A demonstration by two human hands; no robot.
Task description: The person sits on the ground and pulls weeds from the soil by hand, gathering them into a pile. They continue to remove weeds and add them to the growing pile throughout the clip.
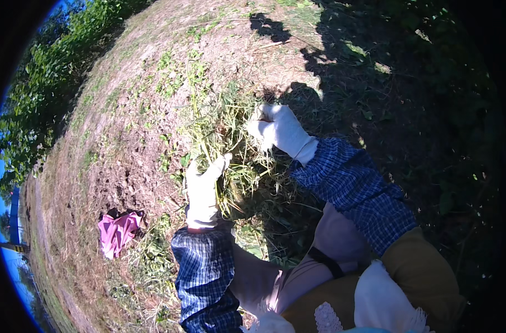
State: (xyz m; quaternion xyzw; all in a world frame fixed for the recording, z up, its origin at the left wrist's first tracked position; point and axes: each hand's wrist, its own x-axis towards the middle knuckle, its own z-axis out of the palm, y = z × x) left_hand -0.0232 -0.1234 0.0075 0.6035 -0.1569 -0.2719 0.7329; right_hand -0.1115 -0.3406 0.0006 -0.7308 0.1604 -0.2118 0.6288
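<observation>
A loose bundle of cut grass (236, 133), green mixed with straw-yellow stalks, lies between my hands just above the ground. My left hand (203, 189), in a white cloth glove, holds its near left side, and stalks pass between the thumb and fingers. On the far right side my right hand (280, 129), gloved the same way, has its fingers curled in against the grass. The bundle hides some of the fingertips. Both forearms wear dark blue checked sleeve covers (352, 179).
A pink cloth (119, 233) lies on the dry ground at left. Leafy bushes (49, 87) line the upper left. Deep shadow covers the weedy ground (386, 112) at right. My bent legs (257, 266) are close below the grass.
</observation>
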